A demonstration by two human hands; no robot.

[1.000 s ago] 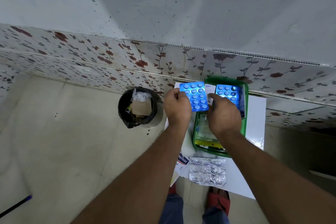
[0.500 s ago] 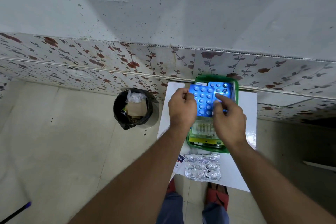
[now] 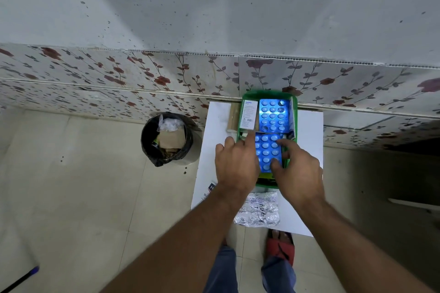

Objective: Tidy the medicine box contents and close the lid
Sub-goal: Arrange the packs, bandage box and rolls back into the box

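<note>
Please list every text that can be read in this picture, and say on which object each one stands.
"H": white letter on the dark label of the box beside the left forearm; rest hidden.
White carton in the green medicine box: print too small.
Silver blister strip: handwriting illegible.
Blue blister packs: none.

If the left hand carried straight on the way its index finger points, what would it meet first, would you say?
Most likely the white medicine carton lying in the green box, just beyond the left hand; depth is uncertain.
</note>
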